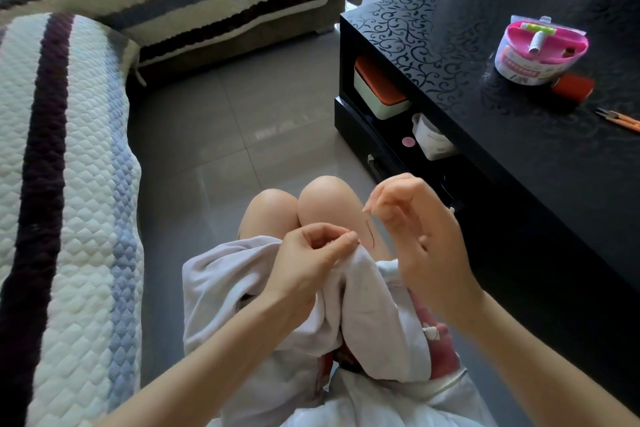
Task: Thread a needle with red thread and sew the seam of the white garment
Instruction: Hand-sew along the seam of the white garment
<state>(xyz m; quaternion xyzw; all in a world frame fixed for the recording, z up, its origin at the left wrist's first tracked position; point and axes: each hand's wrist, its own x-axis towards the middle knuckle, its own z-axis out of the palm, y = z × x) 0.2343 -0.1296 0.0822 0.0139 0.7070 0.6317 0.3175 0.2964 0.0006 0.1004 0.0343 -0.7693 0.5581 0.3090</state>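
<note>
Nearby, red thread spool (573,87) on table (519,177).

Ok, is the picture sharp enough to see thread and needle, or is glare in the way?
Head view: soft; the red thread is a faint line between the left hand and right hand, needle not discernible. Head view: glare sits on the floor and table, not the garment.

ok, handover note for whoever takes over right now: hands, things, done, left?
Left hand: pinches the seam edge of the white garment, which lies on the lap.
Right hand: raised, fingertips pinching the red thread; needle too small to see.
Done: thread runs from the fabric to the right hand, so the needle is likely threaded and sewing begun.
Left: finish the seam; how much, cannot tell.
Red spool and snips on the black table.
</note>
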